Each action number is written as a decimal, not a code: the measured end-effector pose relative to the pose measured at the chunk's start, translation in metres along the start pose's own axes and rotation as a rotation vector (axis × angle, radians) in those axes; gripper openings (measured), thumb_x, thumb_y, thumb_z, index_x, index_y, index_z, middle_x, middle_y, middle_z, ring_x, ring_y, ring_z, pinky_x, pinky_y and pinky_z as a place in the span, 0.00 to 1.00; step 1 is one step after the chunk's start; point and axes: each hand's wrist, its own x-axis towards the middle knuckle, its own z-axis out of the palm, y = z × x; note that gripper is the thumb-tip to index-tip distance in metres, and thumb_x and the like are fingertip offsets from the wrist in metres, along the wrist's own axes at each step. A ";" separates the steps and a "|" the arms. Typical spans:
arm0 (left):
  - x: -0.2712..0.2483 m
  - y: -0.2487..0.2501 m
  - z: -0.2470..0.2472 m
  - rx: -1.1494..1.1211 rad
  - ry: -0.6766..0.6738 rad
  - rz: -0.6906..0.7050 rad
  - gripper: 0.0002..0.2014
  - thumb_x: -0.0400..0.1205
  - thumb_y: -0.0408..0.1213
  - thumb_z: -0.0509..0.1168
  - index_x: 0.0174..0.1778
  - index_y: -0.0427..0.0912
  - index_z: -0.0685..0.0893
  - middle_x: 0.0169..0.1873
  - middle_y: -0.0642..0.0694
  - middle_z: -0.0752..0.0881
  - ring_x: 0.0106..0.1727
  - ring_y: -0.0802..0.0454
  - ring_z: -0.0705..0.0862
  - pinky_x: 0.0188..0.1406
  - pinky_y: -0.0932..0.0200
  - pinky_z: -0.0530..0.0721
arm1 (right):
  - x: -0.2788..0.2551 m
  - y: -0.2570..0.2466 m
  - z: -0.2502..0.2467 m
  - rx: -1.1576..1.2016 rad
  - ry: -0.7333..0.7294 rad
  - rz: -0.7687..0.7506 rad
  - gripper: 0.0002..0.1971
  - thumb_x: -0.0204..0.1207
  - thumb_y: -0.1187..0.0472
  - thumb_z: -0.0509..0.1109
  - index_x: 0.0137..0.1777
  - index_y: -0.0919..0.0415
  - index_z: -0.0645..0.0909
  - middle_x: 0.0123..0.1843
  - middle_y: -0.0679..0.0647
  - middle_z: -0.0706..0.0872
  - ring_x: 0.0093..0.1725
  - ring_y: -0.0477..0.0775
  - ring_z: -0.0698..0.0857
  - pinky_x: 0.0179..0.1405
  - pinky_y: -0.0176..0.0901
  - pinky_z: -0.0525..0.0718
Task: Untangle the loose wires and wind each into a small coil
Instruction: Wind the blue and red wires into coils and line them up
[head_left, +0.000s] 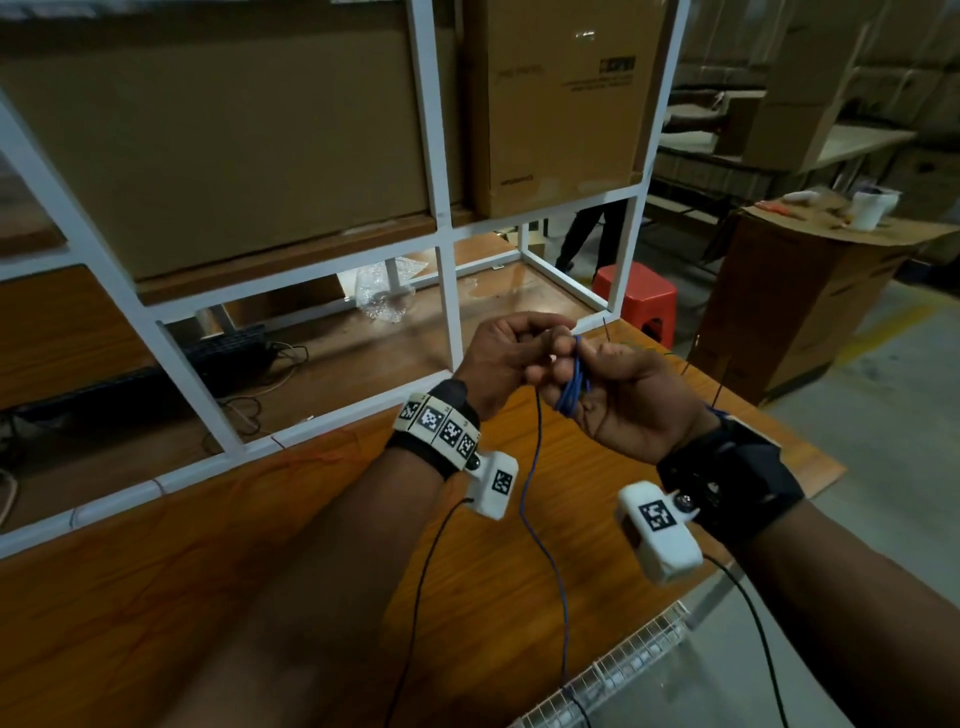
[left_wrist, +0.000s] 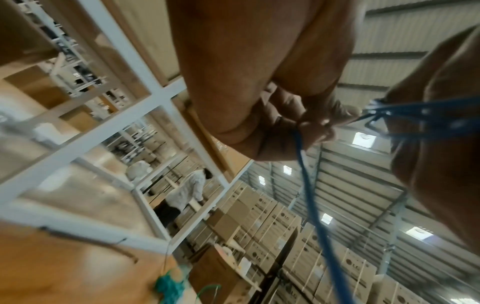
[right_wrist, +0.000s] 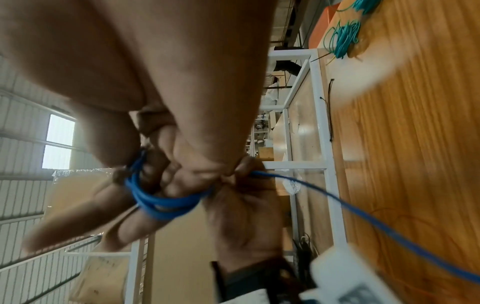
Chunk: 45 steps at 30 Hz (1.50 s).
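A blue wire (head_left: 535, 493) hangs from both hands above the wooden table (head_left: 260, 571) and trails down past its front edge. Several turns of it form a small coil (head_left: 574, 387) around the fingers of my right hand (head_left: 579, 366). In the right wrist view the coil (right_wrist: 161, 203) wraps two fingers (right_wrist: 78, 218), and the thumb presses on it. My left hand (head_left: 540, 345) pinches the free strand beside the coil; its fingers (left_wrist: 311, 125) pinch the blue wire (left_wrist: 318, 222). Green wires (right_wrist: 345, 39) lie bunched at the table's far corner.
A white metal rack (head_left: 441, 156) with cardboard boxes (head_left: 561, 104) stands behind the table. A thin red wire (head_left: 311, 454) lies near the rack's base. A wire mesh tray (head_left: 623, 665) hangs at the front edge. A red stool (head_left: 639, 296) and a tall carton (head_left: 800, 306) stand to the right.
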 end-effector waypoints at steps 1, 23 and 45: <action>-0.001 -0.009 0.001 -0.055 0.000 -0.050 0.23 0.64 0.44 0.83 0.54 0.42 0.90 0.40 0.45 0.90 0.41 0.45 0.85 0.40 0.52 0.85 | 0.002 0.000 0.003 0.038 0.085 -0.048 0.10 0.89 0.62 0.61 0.57 0.66 0.84 0.49 0.59 0.91 0.59 0.59 0.89 0.64 0.49 0.89; -0.046 -0.016 -0.003 0.861 0.038 0.091 0.08 0.75 0.41 0.80 0.49 0.50 0.93 0.40 0.54 0.90 0.43 0.60 0.87 0.45 0.62 0.86 | -0.043 -0.001 -0.024 -1.273 0.366 0.574 0.16 0.93 0.52 0.57 0.63 0.59 0.85 0.53 0.53 0.95 0.62 0.63 0.87 0.64 0.55 0.83; -0.055 -0.069 0.051 0.097 0.090 -0.246 0.13 0.86 0.38 0.69 0.58 0.30 0.88 0.34 0.39 0.89 0.26 0.51 0.81 0.27 0.58 0.83 | -0.021 -0.020 -0.001 0.049 0.477 -0.386 0.15 0.93 0.59 0.54 0.66 0.69 0.76 0.65 0.69 0.89 0.68 0.62 0.89 0.65 0.49 0.89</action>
